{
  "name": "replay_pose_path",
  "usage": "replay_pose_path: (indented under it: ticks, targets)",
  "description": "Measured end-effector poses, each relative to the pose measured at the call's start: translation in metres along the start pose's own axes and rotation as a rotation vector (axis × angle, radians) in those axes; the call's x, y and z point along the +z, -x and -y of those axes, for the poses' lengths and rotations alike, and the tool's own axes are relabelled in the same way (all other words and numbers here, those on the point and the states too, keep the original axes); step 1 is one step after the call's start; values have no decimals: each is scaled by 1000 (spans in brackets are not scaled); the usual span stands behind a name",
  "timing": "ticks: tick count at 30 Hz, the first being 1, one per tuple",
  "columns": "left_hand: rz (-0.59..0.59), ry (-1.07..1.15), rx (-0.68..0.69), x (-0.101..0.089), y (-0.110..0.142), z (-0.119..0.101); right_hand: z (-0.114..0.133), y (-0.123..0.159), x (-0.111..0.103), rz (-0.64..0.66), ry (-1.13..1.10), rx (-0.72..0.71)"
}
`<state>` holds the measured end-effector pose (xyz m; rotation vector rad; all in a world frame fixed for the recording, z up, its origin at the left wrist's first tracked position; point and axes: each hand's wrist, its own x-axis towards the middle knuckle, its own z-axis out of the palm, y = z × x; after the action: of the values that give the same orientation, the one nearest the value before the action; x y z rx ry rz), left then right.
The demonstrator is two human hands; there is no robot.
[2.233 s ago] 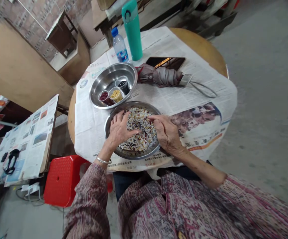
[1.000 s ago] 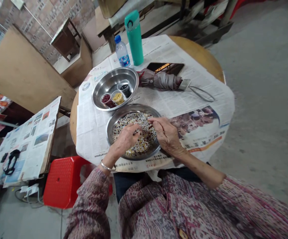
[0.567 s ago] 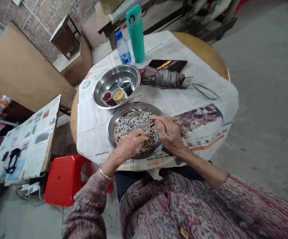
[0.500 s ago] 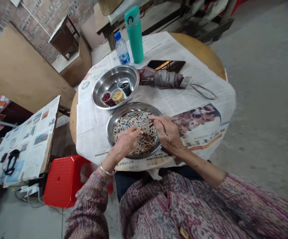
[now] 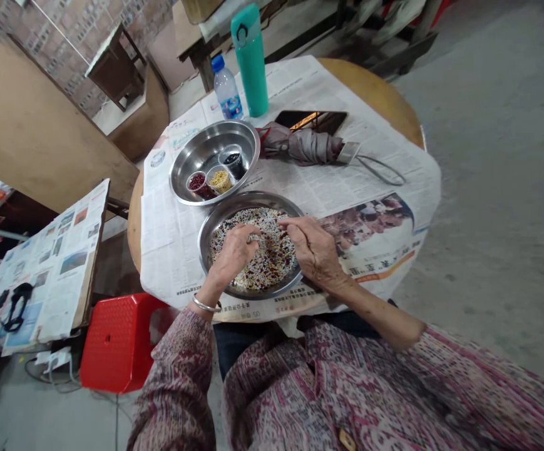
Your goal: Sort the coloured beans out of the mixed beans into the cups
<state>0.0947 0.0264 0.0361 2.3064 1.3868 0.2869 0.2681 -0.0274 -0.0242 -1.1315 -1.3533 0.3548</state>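
In the head view a steel basin on the newspaper-covered table holds mixed grains, white with dark red, yellow and black bits. My left hand is over the left part of the grains, its fingers curled together; anything inside them is hidden. At the basin's right rim is my right hand, thumb and fingers bent close together over the grains. What it holds, if anything, is too small to make out. A second steel basin behind holds clear cups of red beans, yellow grains and black beans.
Behind the basins stand a water bottle and a teal flask. A folded umbrella lies beside a dark phone. To the left are a red stool and another newspaper-covered table.
My left hand has moved left and slightly up over the grains, its fingers more curled. More of the basin's middle shows. My right hand stays at the right rim.
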Motion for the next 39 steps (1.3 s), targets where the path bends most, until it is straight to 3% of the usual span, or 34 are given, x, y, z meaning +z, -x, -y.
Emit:
replay_pose_path:
  ticks: [3,10,15,19,24,31,35,39]
  targets:
    - [75,89,64,0,7,-10,0,0,0,2,1,7]
    - [283,104,308,-4,52,-24,1,0,0,-1,-4,31]
    - [313,-117,457,9,40,-25,0,1,1,-10,8,27]
    - [160,-323,388,13,10,-22,-1,0,1,-7,-6,13]
    - [51,-358,231,1,-5,-4,1,-2,0,-2,-10,25]
    - [17,-394,-46,-26,38,14,3,-2,-1,24,-4,55]
    - [101,-312,-5,-26,64,3,3,-1,0,21,-8,55]
    - [153,-168,61,-7,62,-11,1,-2,1,25,-5,53]
